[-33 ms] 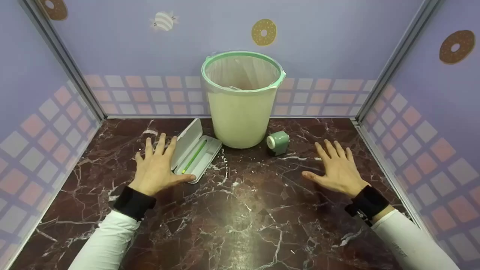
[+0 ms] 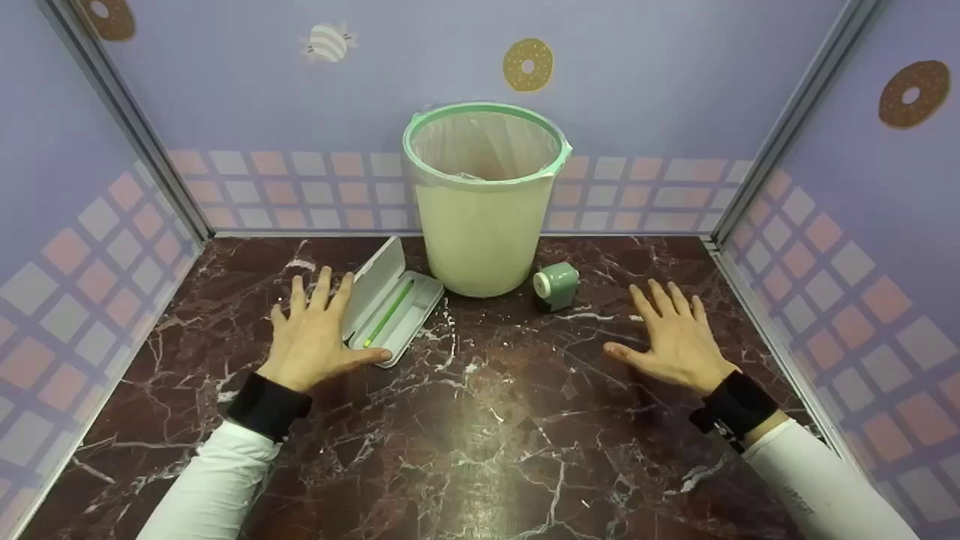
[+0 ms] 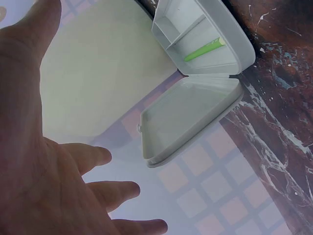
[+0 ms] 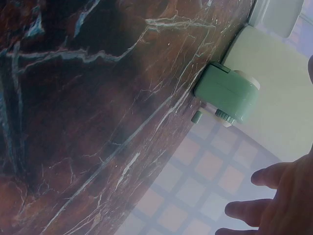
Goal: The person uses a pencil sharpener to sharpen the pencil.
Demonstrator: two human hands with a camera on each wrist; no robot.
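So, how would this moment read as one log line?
left hand: spread, empty; right hand: spread, empty; pencil: in open case; sharpener: beside bin

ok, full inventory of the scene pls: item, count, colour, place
Pencil case: 1, pale grey, open on the table left of the bin
Pencil: 1, green, inside the case
Bin: 1, cream with green rim, table's back edge
Liner: 1, translucent, in the bin
Likely sharpener: 1, green and white, right of the bin
Table: 1, dark red-brown, white-veined, underneath
Walls: 3, lilac with printed patterns, back and sides
Sleeves: 2, white, on the arms
Wristbands: 2, black, one per wrist
Left hand: 1, bare, beside the case
Right hand: 1, bare, right of the sharpener
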